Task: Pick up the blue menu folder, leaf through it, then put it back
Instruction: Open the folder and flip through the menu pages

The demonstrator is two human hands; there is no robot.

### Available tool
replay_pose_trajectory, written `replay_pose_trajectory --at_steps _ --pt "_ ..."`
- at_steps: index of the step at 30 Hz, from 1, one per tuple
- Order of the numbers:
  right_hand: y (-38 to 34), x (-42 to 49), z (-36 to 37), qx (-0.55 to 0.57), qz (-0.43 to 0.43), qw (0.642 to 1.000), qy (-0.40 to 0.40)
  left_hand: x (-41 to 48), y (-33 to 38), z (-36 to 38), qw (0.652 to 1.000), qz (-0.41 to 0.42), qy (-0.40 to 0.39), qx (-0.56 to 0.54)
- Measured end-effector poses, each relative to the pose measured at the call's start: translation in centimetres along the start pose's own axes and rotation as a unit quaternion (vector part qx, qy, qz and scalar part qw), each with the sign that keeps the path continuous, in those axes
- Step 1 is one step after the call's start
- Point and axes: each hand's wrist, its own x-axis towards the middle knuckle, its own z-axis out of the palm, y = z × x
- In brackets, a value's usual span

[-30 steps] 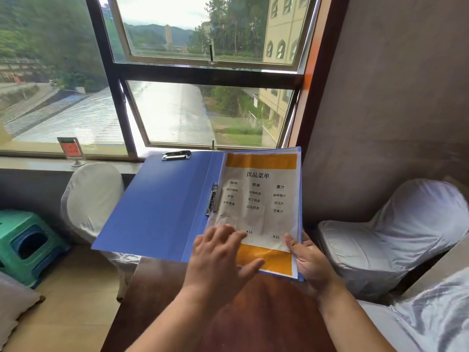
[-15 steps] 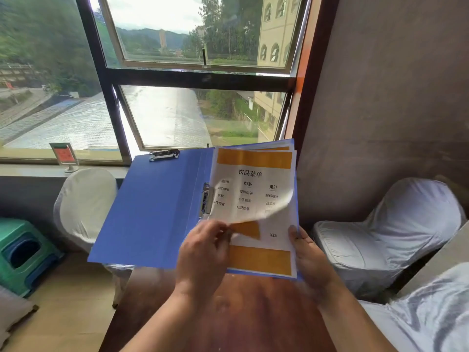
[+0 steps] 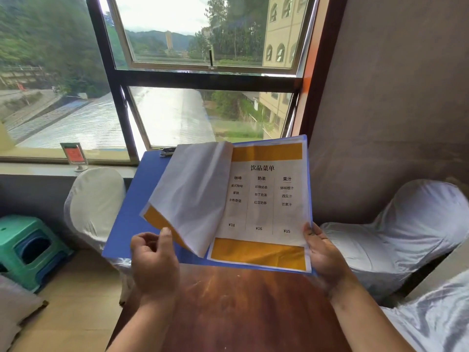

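The blue menu folder (image 3: 132,212) is held open above the brown wooden table (image 3: 241,308). A white menu page with orange bands (image 3: 264,199) lies flat on the folder's right half. Another sheet (image 3: 193,189) is turned over to the left, its blank back showing. My left hand (image 3: 154,262) is at that sheet's lower edge, thumb against it and fingers curled. My right hand (image 3: 322,252) grips the folder's lower right corner.
Chairs in white covers stand at the left (image 3: 96,204) and right (image 3: 396,232) of the table. A green plastic stool (image 3: 30,247) sits on the floor at the left. A small red sign stand (image 3: 74,156) is on the windowsill.
My left hand pinched the top page's lower edge and swung it over to the left, uncovering an identical menu page beneath. My right hand kept its hold on the folder.
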Motion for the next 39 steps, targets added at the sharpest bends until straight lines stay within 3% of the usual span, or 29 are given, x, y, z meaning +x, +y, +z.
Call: replay_pose_trajectory --at_steps 2,3,6,8,10,20,22,24,26,28,31,35,37,39 --pt "0.3 0.3 0.1 0.000 0.007 1.000 -0.008 -1.6 1.4 0.0 0.981 0.179 -0.037 0.067" --pt "0.5 0.5 0.3 -0.004 0.012 1.000 -0.012 -2.2 2.0 0.3 0.955 0.268 -0.074 0.107" --pt "1.1 0.6 0.7 -0.010 0.020 1.000 -0.015 -3.4 2.9 2.2 0.839 0.442 -0.209 0.237" --pt "1.5 0.7 0.7 -0.012 0.025 0.999 -0.021 -4.0 3.3 3.5 0.805 0.426 -0.268 0.313" --pt "1.7 0.8 0.5 0.000 0.041 0.999 -0.019 -4.2 3.2 4.4 0.803 0.389 -0.286 0.350" --pt "1.2 0.5 0.7 -0.045 -0.017 0.999 -0.013 -4.3 2.9 5.3 0.832 0.450 -0.224 0.235" --pt "0.7 -0.1 0.9 -0.048 -0.017 0.999 -0.013 -4.0 3.0 5.2 0.873 0.397 -0.208 0.193" --pt "0.3 -0.7 1.1 -0.057 -0.020 0.998 -0.002 -3.4 3.0 4.8 0.938 0.263 -0.191 0.124" --pt "-0.1 -1.0 1.1 -0.053 -0.021 0.998 0.014 -2.4 2.4 4.1 0.979 0.132 -0.153 0.019" --pt "-0.5 -1.3 1.0 -0.035 -0.025 0.999 0.017 -1.1 1.7 3.1 0.984 -0.013 -0.138 -0.113" --pt "-0.9 -1.5 1.2 -0.043 -0.034 0.998 0.007 0.4 0.4 1.9 0.954 -0.189 -0.113 -0.205" --pt "-0.8 -1.1 1.3 -0.045 -0.035 0.998 -0.002 0.8 -0.6 1.1 0.936 -0.262 -0.082 -0.220" --pt "-0.7 -1.2 1.5 -0.046 -0.033 0.998 -0.004 0.5 -0.2 0.7 0.950 -0.245 -0.068 -0.180" --pt "-0.6 -1.2 1.6 -0.045 -0.034 0.998 -0.005 -0.1 0.4 0.4 0.980 -0.177 -0.019 -0.092"
